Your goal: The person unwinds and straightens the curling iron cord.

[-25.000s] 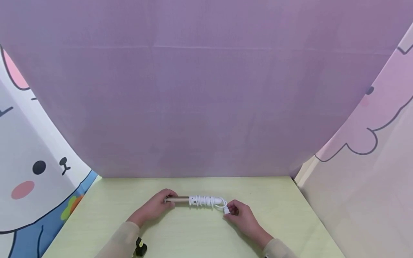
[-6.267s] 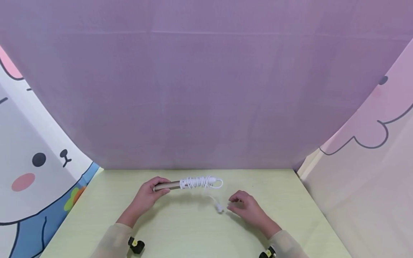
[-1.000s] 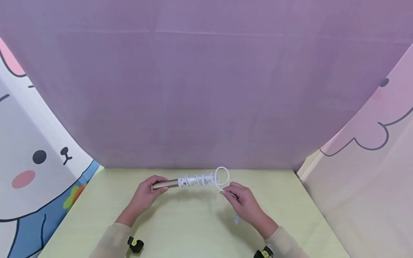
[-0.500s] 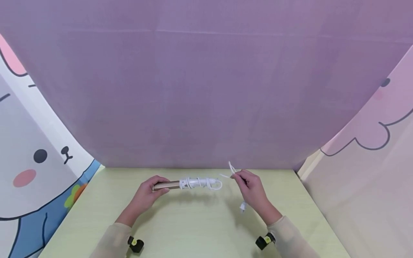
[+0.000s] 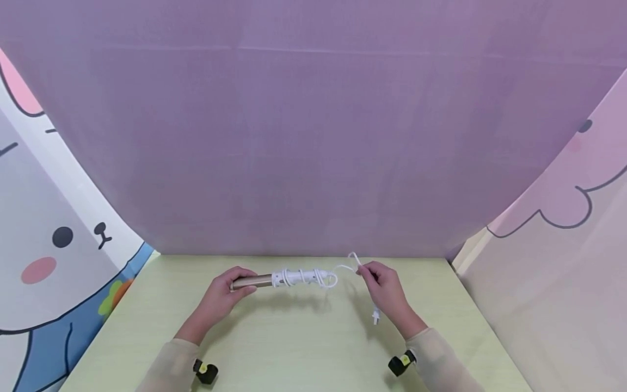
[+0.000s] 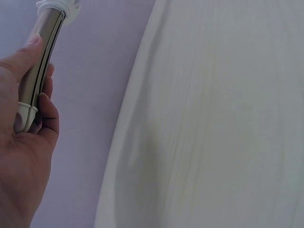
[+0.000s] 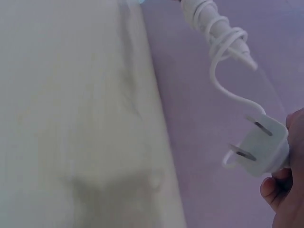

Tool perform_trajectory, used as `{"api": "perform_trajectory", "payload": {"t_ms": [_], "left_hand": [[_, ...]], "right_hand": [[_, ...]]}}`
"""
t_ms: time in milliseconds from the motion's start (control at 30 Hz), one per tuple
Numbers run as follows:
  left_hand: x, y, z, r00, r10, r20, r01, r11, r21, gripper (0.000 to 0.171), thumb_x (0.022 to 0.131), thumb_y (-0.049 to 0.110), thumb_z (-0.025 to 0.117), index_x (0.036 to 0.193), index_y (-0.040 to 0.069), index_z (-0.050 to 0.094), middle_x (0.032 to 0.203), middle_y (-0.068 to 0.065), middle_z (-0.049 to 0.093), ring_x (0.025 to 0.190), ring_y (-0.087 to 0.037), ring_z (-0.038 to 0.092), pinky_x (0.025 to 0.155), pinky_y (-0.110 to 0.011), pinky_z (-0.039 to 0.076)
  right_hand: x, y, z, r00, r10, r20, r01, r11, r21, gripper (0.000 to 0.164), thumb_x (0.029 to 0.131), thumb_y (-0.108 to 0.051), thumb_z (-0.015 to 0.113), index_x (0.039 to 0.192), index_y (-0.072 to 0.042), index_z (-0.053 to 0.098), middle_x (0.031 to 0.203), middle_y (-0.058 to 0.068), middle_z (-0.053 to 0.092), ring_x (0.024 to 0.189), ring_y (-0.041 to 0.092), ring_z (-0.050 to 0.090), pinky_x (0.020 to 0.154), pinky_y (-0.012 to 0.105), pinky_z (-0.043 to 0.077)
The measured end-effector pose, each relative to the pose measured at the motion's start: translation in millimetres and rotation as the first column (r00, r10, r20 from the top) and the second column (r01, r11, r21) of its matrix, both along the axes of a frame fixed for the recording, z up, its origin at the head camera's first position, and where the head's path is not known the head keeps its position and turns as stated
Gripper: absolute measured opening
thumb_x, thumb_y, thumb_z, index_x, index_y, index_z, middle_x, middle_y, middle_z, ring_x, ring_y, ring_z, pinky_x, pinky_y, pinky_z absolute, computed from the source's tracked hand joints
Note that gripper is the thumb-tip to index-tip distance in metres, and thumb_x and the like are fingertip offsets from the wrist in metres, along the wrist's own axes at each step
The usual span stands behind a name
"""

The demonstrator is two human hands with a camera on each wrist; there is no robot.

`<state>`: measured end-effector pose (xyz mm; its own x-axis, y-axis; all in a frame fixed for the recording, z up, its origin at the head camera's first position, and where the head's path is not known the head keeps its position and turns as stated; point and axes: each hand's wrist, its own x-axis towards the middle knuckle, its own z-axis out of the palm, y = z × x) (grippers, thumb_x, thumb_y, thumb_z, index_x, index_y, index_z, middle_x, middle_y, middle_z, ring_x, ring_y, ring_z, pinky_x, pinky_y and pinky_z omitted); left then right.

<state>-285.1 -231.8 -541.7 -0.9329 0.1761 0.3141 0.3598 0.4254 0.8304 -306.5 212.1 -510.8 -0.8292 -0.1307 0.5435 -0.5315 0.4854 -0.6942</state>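
Observation:
In the head view my left hand (image 5: 220, 296) grips a slim hair iron (image 5: 263, 280) by its gold barrel, holding it above the table. The left wrist view shows a dark seam along the barrel (image 6: 42, 57) and the thumb laid over it. A white power cord (image 5: 344, 267) winds loosely around the white handle (image 5: 295, 276), with a small loop at its end. To the right, my right hand (image 5: 389, 292) pinches the cord between thumb and fingers. Below that hand hangs the two-pin plug (image 5: 375, 314), large in the right wrist view.
A pale wooden-patterned table (image 5: 294, 348) lies under both hands. A purple cloth (image 5: 313, 136) rises behind it, with cartoon-printed cloths (image 5: 44, 218) at the left and right. Each wrist carries a small black camera (image 5: 206, 372).
Over the last second my right hand has moved right and slightly up, drawing the cord away from the handle's end. Fewer turns wrap the handle than earlier. The left hand is nearly still.

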Motion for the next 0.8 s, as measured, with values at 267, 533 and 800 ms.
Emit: {"api": "perform_trajectory", "payload": {"t_ms": [267,533,800], "left_hand": [[0.9,0.3,1.7,1.000,0.003,-0.012,-0.003,1.000,-0.005,0.027,0.099,0.024,0.086,0.124,0.025,0.077,0.117,0.001,0.074,0.097,-0.023,0.065,0.083,-0.033,0.055],[0.5,0.4,2.0,1.000,0.003,-0.019,-0.003,1.000,-0.007,0.027,0.099,0.022,0.086,0.124,0.024,0.077,0.117,0.002,0.074,0.098,-0.022,0.065,0.083,-0.034,0.055],[-0.7,-0.1,0.9,1.000,0.001,-0.027,-0.002,1.000,-0.001,0.027,0.099,0.022,0.087,0.124,0.023,0.077,0.117,-0.001,0.075,0.096,-0.022,0.064,0.081,-0.033,0.054]], "right_hand": [[0.5,8.1,-15.5,0.993,-0.030,0.110,0.029,0.999,0.016,0.015,0.109,-0.009,0.072,0.096,-0.007,0.081,0.068,-0.006,0.054,0.059,0.006,0.044,0.054,0.025,0.041],[-0.4,14.8,-25.2,0.986,-0.049,0.161,0.046,0.999,0.026,0.016,0.109,-0.011,0.072,0.096,-0.007,0.081,0.067,-0.005,0.052,0.057,0.006,0.044,0.053,0.025,0.040],[-2.0,20.1,-33.7,0.982,-0.061,0.180,0.051,0.997,0.063,0.018,0.110,-0.013,0.071,0.098,-0.004,0.080,0.068,-0.006,0.054,0.057,0.005,0.044,0.055,0.026,0.041]]}}
